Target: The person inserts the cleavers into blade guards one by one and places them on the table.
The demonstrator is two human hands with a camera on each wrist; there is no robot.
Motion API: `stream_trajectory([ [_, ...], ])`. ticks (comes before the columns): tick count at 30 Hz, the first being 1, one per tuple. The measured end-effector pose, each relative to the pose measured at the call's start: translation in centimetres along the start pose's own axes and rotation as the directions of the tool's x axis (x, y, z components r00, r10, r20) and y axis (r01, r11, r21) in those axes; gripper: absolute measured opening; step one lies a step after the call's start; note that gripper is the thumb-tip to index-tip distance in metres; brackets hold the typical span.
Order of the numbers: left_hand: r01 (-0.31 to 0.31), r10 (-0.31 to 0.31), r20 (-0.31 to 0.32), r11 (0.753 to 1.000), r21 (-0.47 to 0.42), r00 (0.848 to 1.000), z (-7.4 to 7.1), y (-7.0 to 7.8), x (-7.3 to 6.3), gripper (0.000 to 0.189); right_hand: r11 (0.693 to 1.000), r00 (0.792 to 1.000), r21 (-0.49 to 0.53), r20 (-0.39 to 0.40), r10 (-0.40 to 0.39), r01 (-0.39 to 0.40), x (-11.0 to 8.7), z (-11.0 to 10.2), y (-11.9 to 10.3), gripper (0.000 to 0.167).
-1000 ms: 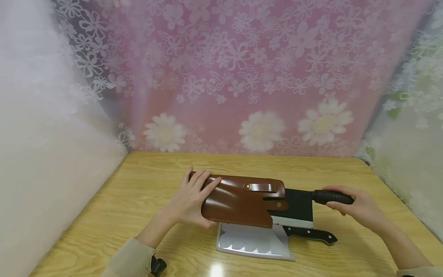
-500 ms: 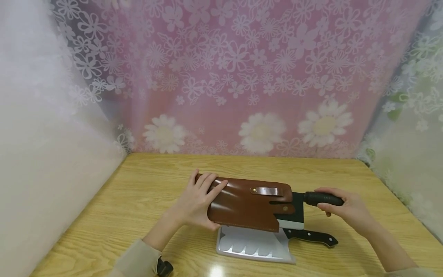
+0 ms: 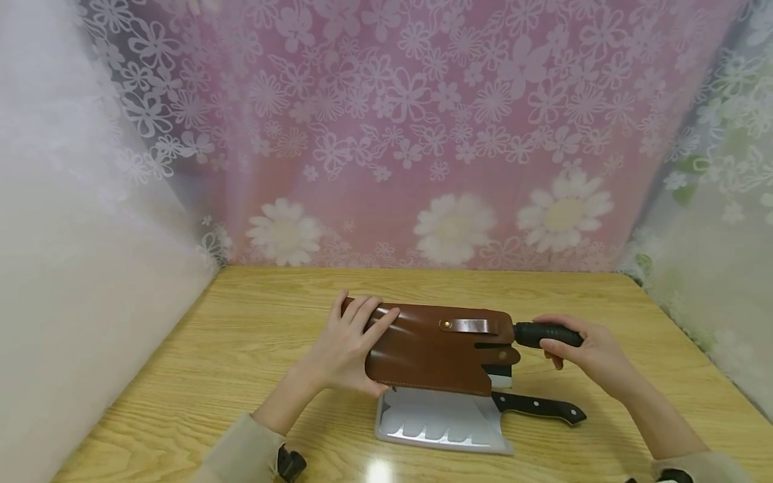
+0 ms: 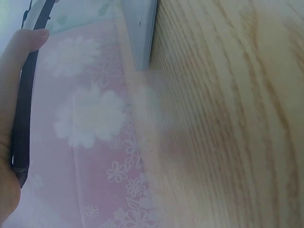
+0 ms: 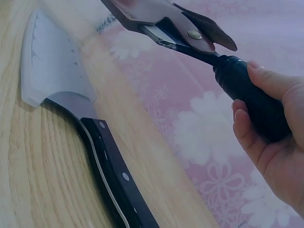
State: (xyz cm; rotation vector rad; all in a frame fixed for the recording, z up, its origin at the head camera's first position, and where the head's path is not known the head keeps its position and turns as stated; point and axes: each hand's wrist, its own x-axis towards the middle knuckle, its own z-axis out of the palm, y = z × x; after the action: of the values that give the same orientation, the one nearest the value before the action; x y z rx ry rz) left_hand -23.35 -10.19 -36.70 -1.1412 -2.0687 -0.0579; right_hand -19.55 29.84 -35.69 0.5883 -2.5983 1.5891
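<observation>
My left hand (image 3: 350,345) grips the closed end of a brown leather sheath (image 3: 431,352), thumb below and fingers over the top face. A cleaver (image 5: 254,99) sits nearly all the way inside it; just a small corner of its dark blade with a pale edge shows at the sheath's mouth. My right hand (image 3: 582,345) holds the cleaver's black handle (image 3: 543,334). In the right wrist view the sheath's strap with a metal snap (image 5: 194,34) hangs loose beside the blade. Sheath and cleaver are held above the table.
Beneath the sheath lies a second cleaver with a black riveted handle (image 3: 540,407), its blade inside a whitish translucent guard (image 3: 443,426). The wood-grain table (image 3: 253,315) ends at a pink flowered cloth (image 3: 374,201), with pale cloth on both sides.
The right hand has moved left, sliding the cleaver's blade deeper into the sheath until little of it shows. The left hand and sheath have shifted slightly right. The guarded cleaver stays in place.
</observation>
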Motion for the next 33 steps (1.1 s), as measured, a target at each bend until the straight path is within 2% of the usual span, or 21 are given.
stream_trajectory([
  [9,-0.002,0.002,-0.016,1.000,0.014,1.000,0.2,0.2,0.0,0.116,0.995,0.999,0.104,0.036,-0.018,0.015,0.9,0.0,0.0,0.029],
  [15,-0.008,0.008,0.000,1.000,0.020,1.000,0.2,0.7,0.7,0.115,0.984,0.992,0.175,0.107,-0.063,0.043,1.2,-0.1,-0.3,0.027],
  [21,0.010,-0.010,0.038,1.000,0.018,0.999,0.5,1.2,0.9,0.114,0.965,0.974,0.254,0.195,-0.116,0.064,1.4,-0.1,-0.4,0.028],
  [24,0.010,-0.011,0.034,1.000,0.017,0.999,0.7,1.2,0.8,0.115,0.962,0.970,0.264,0.210,-0.123,0.065,1.4,-0.2,-0.4,0.031],
  [29,0.004,-0.005,0.017,1.000,0.014,1.000,1.0,1.3,0.8,0.118,0.971,0.975,0.236,0.205,-0.090,0.040,1.3,-0.1,-0.4,0.030],
  [33,-0.001,0.001,0.021,1.000,0.014,1.000,1.2,1.4,0.9,0.118,0.944,0.961,0.328,0.251,-0.117,0.029,1.4,0.2,-0.3,0.028],
])
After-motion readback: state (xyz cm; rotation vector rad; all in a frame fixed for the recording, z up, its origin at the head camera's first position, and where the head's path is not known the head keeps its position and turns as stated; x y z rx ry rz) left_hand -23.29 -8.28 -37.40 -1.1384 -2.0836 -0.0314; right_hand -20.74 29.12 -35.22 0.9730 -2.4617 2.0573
